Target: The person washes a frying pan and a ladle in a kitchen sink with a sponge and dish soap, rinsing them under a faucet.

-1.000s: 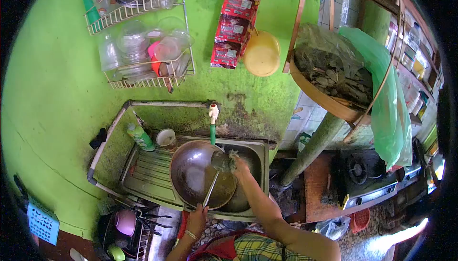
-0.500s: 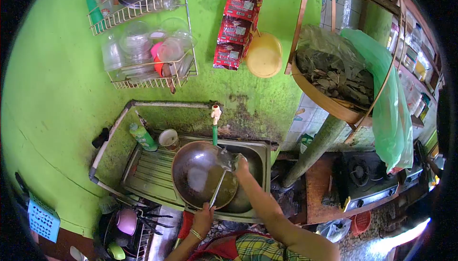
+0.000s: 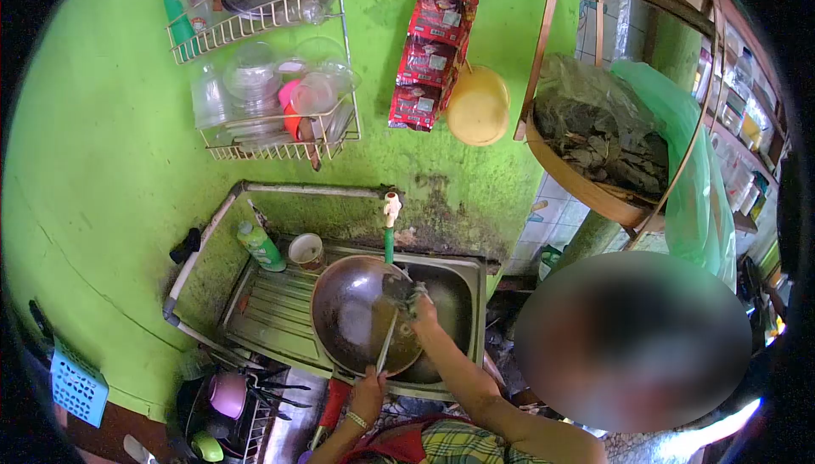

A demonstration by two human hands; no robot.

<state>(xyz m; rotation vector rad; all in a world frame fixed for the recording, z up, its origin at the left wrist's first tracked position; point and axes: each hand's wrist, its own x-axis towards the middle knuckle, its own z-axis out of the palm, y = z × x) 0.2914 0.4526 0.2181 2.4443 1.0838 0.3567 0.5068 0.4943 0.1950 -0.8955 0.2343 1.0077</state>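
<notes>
A large metal wok (image 3: 344,307) rests across the sink, its bowl facing up. My left hand (image 3: 368,396) is closed round the handle of a metal spatula (image 3: 388,341), whose dark, wide head lies over the wok's right side. Against that head presses my right hand (image 3: 422,315), fingers bent round a small greyish scrubber (image 3: 418,296) that is partly hidden. The tap (image 3: 390,209) with a green hose end (image 3: 389,246) stands just behind the wok. The sink basin (image 3: 458,294) shows to the right of the wok.
A green bottle (image 3: 261,247) and a white cup (image 3: 306,251) stand on the ribbed drainboard (image 3: 272,298). Wall racks (image 3: 284,129) hold containers. Red sachets (image 3: 430,56) and a yellow bowl (image 3: 478,106) hang there. A woven tray (image 3: 586,171) hangs right. A blurred oval hides the lower right.
The spatula's head has turned so that more of its dark flat face shows. My right hand has shifted slightly down and left. A blurred oval now covers the stove area.
</notes>
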